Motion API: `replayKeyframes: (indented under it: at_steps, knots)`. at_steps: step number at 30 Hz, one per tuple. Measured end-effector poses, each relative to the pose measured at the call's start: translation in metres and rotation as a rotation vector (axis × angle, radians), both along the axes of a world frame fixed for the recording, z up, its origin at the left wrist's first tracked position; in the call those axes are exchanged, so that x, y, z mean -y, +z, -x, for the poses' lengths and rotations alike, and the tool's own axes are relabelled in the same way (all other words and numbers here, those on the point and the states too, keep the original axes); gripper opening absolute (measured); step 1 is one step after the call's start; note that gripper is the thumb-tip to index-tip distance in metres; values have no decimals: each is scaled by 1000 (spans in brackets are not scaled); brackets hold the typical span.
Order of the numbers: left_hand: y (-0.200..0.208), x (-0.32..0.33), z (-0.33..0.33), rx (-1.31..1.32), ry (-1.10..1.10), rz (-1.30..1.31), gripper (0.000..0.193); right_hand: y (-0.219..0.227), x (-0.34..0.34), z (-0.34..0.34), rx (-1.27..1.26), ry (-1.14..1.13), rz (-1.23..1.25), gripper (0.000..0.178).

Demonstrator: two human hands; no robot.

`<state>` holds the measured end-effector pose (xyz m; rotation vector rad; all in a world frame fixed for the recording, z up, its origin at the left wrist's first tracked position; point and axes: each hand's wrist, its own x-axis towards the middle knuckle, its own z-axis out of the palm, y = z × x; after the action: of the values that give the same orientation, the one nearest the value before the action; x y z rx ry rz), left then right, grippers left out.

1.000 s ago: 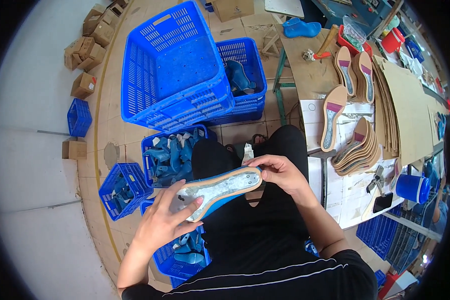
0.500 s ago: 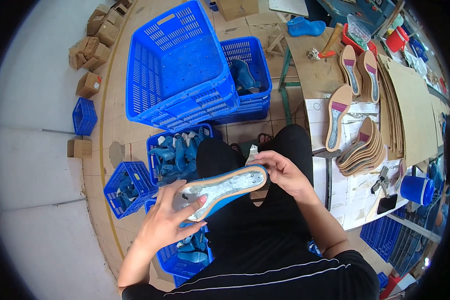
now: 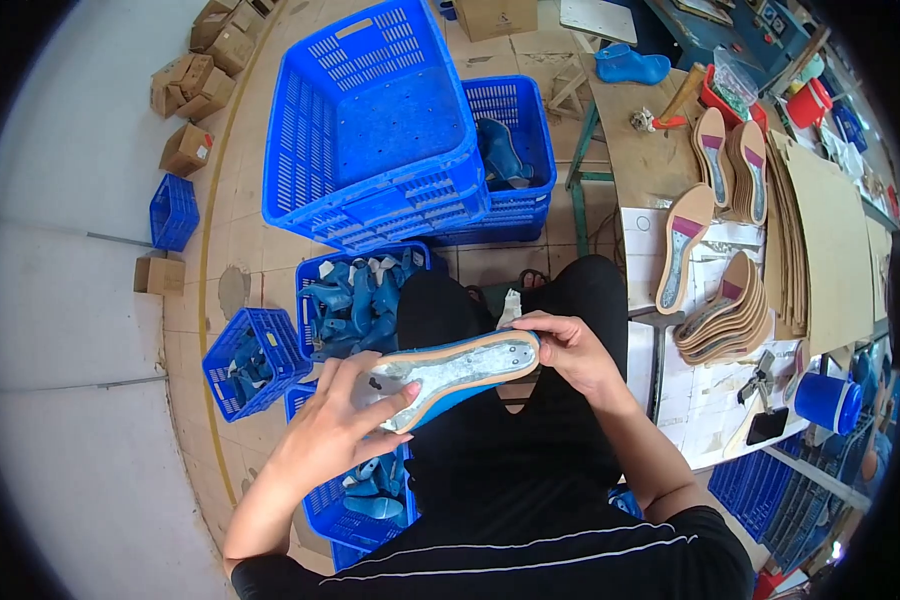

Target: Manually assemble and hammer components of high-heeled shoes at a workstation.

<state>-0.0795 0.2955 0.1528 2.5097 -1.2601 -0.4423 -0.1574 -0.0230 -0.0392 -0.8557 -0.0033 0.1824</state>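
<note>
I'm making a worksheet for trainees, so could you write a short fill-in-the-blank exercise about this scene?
1. The left hand holds the insole-topped shoe last at its ____ end, while the right hand touches its narrower end.
2. The worktable stands on the person's ____ side.
3. The large plastic crate ahead is coloured ____.

Missing words: wider; right; blue.

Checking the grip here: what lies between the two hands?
In the head view, a tan-edged insole on a blue shoe last spans left hand to right hand.
</note>
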Motion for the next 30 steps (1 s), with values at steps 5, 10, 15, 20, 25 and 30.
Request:
replayKeyframes:
  at_steps: [5,10,15,20,25,30]
  knots:
    - [5,6,2,-26,39,59,64,0,-4,0,114,-40,-17,59]
    - [9,7,2,-72,62,-30,63,6,-4,11,11,-89,79,54]
    - [10,4,5,-88,106,-53,63,12,17,62,-163,-463,561,34]
    - [11,5,6,-60,138,-77,65,-41,57,161,-404,-950,1639,30]
    - [10,6,6,-65,141,-44,65,-76,81,195,-782,-761,1696,49]
    - [14,7,3,-124,142,-29,67,-92,93,167,-586,-642,1858,40]
